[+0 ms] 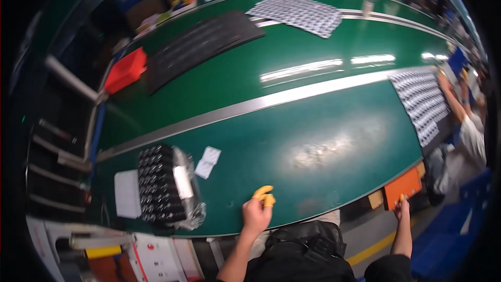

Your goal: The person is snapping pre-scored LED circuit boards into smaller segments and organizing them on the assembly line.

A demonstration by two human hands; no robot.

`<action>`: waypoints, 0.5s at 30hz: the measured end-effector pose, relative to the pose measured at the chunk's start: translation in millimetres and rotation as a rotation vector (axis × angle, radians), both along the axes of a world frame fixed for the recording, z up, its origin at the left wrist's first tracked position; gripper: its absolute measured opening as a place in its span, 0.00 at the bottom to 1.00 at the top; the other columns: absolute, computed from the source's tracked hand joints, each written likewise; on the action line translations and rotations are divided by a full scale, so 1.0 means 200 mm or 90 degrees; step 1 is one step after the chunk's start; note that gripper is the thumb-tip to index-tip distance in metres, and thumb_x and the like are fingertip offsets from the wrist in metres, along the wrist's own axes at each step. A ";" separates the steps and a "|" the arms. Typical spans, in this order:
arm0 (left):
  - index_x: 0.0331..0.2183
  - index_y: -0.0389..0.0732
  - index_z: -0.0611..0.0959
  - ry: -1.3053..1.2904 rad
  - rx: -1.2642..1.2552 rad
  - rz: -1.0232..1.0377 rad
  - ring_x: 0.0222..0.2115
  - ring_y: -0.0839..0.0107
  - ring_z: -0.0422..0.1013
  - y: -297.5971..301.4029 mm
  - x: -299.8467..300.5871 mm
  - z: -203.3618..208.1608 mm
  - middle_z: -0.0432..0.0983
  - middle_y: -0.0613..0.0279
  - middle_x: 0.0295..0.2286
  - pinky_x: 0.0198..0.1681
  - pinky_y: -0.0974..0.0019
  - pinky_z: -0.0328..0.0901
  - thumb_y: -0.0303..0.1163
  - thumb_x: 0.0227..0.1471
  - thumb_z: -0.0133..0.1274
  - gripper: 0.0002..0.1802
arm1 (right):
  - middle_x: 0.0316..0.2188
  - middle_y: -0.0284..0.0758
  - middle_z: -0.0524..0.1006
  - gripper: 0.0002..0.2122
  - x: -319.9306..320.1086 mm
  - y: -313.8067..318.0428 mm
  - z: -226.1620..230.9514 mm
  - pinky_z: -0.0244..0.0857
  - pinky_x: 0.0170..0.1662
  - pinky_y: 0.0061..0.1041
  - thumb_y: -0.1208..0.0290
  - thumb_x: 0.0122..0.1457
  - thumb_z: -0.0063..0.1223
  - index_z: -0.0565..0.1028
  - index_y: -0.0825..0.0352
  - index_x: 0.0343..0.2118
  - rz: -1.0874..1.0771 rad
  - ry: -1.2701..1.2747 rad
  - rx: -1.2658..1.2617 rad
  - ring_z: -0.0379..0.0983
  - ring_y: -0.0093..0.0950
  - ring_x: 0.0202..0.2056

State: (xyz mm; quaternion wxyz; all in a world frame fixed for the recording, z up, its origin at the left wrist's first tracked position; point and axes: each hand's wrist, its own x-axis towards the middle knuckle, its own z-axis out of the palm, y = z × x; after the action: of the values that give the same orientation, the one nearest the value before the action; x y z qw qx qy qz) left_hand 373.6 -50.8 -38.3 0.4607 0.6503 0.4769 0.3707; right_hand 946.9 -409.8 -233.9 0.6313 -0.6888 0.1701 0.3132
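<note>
My left hand point(255, 216) is over the near edge of the green worktable point(250, 162), with yellow covers on its thumb and a finger. These are loosely curved with a small gap between them, and nothing shows in the hand. Off the table's right front edge, my right hand point(401, 210) is closed at the lower edge of an orange drawer-like box point(404, 187), a yellow cover on one fingertip. To the left of my left hand lie a black tray of small parts point(155, 183), a clear plastic bag point(193, 214) and white paper slips point(207, 162).
A white sheet point(127, 194) lies left of the black tray. Across the metal rail point(250, 105) are a red bin point(125, 70), black sheets point(203, 44) and a patterned sheet point(297, 13). At right, another person's arms point(453, 96) reach over a sheet of parts point(420, 102).
</note>
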 end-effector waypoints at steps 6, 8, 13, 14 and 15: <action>0.43 0.33 0.80 0.042 0.016 0.022 0.22 0.85 0.70 0.01 -0.02 0.03 0.79 0.62 0.23 0.25 0.77 0.65 0.21 0.55 0.51 0.12 | 0.12 0.25 0.60 0.15 0.13 0.09 -0.20 0.55 0.22 0.25 0.60 0.64 0.48 0.66 0.57 0.20 0.010 -0.028 -0.021 0.57 0.21 0.14; 0.44 0.33 0.79 0.120 0.014 0.018 0.21 0.84 0.70 0.01 -0.03 0.04 0.78 0.63 0.23 0.25 0.77 0.66 0.20 0.54 0.51 0.14 | 0.12 0.26 0.63 0.16 0.17 0.15 -0.19 0.56 0.21 0.25 0.61 0.64 0.47 0.67 0.59 0.18 0.082 -0.036 -0.052 0.59 0.20 0.14; 0.45 0.34 0.79 0.047 -0.015 0.024 0.22 0.84 0.71 0.01 0.03 0.00 0.77 0.64 0.22 0.26 0.76 0.67 0.19 0.53 0.50 0.15 | 0.17 0.36 0.73 0.23 0.41 0.02 -0.01 0.64 0.15 0.31 0.51 0.58 0.57 0.71 0.70 0.23 0.361 -0.331 -0.502 0.71 0.30 0.14; 0.45 0.34 0.79 0.073 -0.008 0.062 0.22 0.84 0.71 -0.02 -0.03 0.02 0.77 0.64 0.22 0.26 0.76 0.67 0.19 0.53 0.50 0.15 | 0.15 0.37 0.73 0.23 0.26 0.19 0.01 0.64 0.14 0.31 0.51 0.59 0.55 0.73 0.72 0.22 0.418 -0.332 -0.524 0.70 0.29 0.12; 0.45 0.35 0.79 0.089 0.002 0.076 0.21 0.83 0.71 -0.04 -0.08 0.04 0.77 0.64 0.22 0.26 0.76 0.67 0.19 0.53 0.50 0.15 | 0.13 0.39 0.73 0.24 0.13 0.36 0.13 0.65 0.14 0.30 0.52 0.59 0.54 0.74 0.73 0.21 0.467 -0.348 -0.554 0.69 0.28 0.11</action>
State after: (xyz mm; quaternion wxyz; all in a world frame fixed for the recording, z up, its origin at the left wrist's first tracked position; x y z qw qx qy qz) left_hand 358.5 -58.8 -30.4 0.4025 0.6458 0.5452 0.3518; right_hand 972.3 -337.8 -208.7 0.1657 -0.9512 -0.1328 0.2238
